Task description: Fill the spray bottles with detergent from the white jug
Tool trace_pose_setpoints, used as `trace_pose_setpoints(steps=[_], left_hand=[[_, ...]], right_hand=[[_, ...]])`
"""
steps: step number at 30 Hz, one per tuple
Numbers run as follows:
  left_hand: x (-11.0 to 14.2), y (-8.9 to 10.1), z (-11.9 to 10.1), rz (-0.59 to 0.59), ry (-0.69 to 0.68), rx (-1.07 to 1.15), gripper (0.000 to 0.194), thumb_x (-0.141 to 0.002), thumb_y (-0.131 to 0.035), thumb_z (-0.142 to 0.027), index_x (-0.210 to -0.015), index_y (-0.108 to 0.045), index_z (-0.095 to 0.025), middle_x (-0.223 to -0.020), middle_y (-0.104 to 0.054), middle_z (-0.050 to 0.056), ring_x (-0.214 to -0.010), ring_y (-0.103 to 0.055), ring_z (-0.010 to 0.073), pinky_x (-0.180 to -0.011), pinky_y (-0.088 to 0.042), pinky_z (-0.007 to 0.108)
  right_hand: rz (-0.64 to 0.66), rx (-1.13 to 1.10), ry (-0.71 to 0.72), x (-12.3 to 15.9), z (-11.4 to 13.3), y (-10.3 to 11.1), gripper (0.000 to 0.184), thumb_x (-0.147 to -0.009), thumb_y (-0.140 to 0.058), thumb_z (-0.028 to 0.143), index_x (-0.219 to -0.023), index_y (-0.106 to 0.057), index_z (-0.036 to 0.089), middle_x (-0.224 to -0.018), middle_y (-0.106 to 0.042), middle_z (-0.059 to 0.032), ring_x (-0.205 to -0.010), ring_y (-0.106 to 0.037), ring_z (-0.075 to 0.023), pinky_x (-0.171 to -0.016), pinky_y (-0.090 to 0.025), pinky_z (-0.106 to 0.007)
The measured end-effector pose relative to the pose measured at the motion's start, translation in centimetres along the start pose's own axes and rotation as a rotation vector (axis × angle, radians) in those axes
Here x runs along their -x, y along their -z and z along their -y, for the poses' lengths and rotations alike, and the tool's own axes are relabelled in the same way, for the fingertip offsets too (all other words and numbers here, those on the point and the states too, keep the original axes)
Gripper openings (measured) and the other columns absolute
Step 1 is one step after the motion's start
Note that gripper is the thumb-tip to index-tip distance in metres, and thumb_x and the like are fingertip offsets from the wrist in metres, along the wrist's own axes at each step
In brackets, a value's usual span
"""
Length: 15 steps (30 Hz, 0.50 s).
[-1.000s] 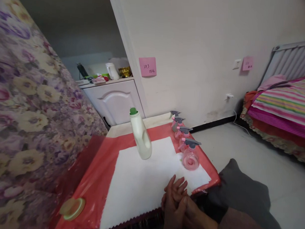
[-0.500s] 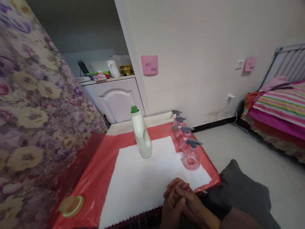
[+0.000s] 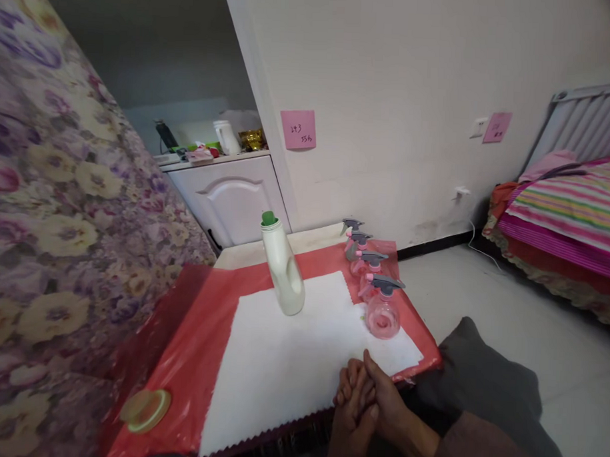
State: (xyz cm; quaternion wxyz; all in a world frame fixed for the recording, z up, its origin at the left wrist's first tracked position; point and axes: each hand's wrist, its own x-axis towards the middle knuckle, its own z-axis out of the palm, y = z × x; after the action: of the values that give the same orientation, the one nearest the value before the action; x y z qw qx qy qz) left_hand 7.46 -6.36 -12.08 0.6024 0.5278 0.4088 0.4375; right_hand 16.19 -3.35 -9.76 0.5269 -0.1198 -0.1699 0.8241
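Pale wall (image 3: 390, 91) backs the room, with a floral curtain (image 3: 50, 213) at the left and a bed (image 3: 586, 211) at the far right. A red cover (image 3: 195, 345) lies over the table (image 3: 312, 241), likely to shield its top, and a white sheet (image 3: 275, 367) on it seems to serve as a mat. Near that sheet's far edge the white bottle (image 3: 281, 268) stands on its base, keeping its green spout (image 3: 268, 218) uppermost. At the near edge, the left hand (image 3: 352, 417) and right hand (image 3: 389, 398) are laced together, fingers folded over each other; no object shows between them, so the clasp looks like rest. Spray bottles (image 3: 383, 318) line the right side, probably for order, nozzles leftward. A round lid-like piece (image 3: 153, 413) sits apart at the near left corner.
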Motion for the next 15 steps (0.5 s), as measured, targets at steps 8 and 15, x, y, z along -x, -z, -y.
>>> trace_pose_setpoints(steps=[8,15], left_hand=[[0.6,0.0,-2.1,-0.027,-0.013,0.012,0.062,-0.080,-0.064,-0.038,-0.138,-0.051,-0.021,-0.154,-0.036,0.011,-0.135,-0.044,0.0316,-0.113,-0.038,0.044],[0.5,0.7,-1.0,-0.061,0.023,-0.026,0.056,-0.077,-0.067,-0.045,-0.128,-0.062,-0.022,-0.133,-0.062,0.012,-0.123,-0.058,0.0303,-0.108,-0.044,0.043]], right_hand=[[-0.020,0.028,-0.037,-0.1,0.3,-0.1,0.050,-0.092,-0.050,0.054,-0.064,-0.064,0.015,-0.060,-0.066,-0.0039,-0.061,-0.063,-0.0172,-0.065,-0.047,-0.029],[0.027,0.139,0.018,-0.2,0.7,0.6,0.032,-0.087,-0.058,0.039,-0.068,-0.064,0.015,-0.068,-0.068,-0.0046,-0.057,-0.061,-0.0158,-0.060,-0.044,-0.028]])
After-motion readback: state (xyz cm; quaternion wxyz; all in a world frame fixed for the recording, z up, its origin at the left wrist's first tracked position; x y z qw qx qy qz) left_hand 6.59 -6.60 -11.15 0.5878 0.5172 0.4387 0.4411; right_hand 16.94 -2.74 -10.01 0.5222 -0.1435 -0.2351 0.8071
